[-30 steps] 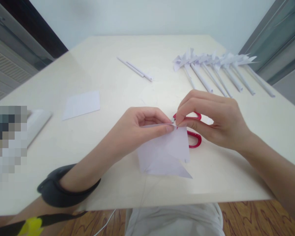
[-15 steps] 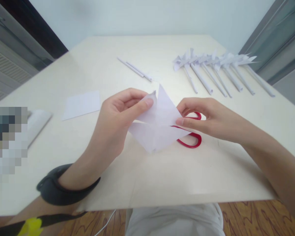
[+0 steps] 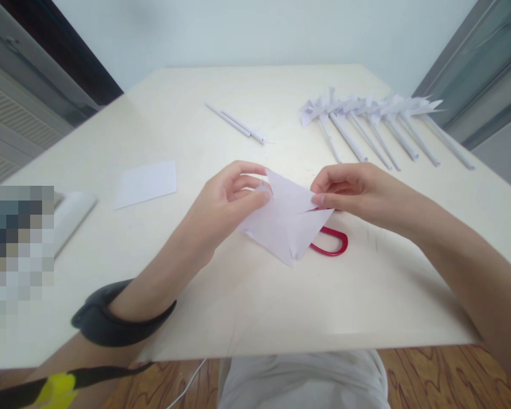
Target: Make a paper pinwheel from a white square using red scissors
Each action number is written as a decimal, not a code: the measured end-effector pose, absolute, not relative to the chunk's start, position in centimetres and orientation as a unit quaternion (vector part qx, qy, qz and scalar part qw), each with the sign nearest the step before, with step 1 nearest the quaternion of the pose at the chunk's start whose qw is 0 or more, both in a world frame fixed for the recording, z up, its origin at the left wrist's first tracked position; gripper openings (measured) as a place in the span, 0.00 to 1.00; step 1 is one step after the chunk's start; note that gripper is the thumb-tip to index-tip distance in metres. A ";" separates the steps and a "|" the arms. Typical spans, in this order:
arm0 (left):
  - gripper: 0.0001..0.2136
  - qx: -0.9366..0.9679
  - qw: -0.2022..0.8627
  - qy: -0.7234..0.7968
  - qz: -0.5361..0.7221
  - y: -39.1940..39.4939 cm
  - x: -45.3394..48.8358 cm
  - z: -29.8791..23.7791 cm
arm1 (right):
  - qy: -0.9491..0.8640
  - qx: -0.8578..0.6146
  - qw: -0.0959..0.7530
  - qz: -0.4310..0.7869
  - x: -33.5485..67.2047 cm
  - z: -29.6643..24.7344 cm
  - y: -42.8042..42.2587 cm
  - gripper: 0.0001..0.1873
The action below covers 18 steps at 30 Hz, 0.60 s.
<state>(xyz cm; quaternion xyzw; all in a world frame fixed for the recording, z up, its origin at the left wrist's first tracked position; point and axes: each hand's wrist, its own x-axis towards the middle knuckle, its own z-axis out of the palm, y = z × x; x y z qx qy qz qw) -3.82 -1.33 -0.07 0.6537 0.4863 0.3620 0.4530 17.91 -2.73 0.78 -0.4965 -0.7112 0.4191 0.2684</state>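
Note:
A white square of paper point(image 3: 284, 218), slit inward from its corners, is held above the table between both hands. My left hand point(image 3: 233, 199) pinches its left side between thumb and fingers, near a corner that looks bent inward. At the paper's right corner, beside a slit, my right hand point(image 3: 343, 187) grips the edge between thumb and forefinger. Red-handled scissors point(image 3: 344, 243) lie under the paper and the right hand; one handle loop shows and the blades are hidden.
Several paper pinwheels on rolled sticks point(image 3: 366, 111) lie in a row at the back right. Rolled paper sticks point(image 3: 238, 124) rest at the back middle. A flat white sheet point(image 3: 146, 184) is to the left, with a white roll point(image 3: 74, 213) beyond it.
The paper has turned and tilted, its top point dropping lower. My left hand has moved right with it, still pinching. My right hand has shifted slightly and keeps its grip at the right corner.

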 end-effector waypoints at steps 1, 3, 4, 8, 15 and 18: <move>0.13 0.664 0.447 0.482 0.357 -1.3 -3.8 0.0 | -0.711 -0.492 0.268 0.424 17.9 0.8 -2.8 0.04; 0.13 0.684 0.436 0.474 0.343 -1.4 -3.9 0.0 | -0.710 -0.485 0.271 0.434 17.8 0.8 -2.8 0.04; 0.13 0.693 0.434 0.469 0.335 -1.4 -3.9 0.0 | -0.707 -0.483 0.274 0.438 17.7 0.8 -2.8 0.04; 0.08 0.723 0.436 0.446 0.296 -1.2 -4.1 -0.7 | -0.684 -0.480 0.303 0.459 17.7 0.6 -2.7 0.01; 0.12 0.805 0.314 0.441 0.244 -1.3 -4.2 -1.1 | -0.670 -0.472 0.323 0.474 17.8 0.4 -2.6 0.06; 0.12 0.856 0.153 0.413 0.272 -2.0 -3.7 -0.7 | -0.673 -0.479 0.316 0.467 17.3 0.2 -2.9 0.04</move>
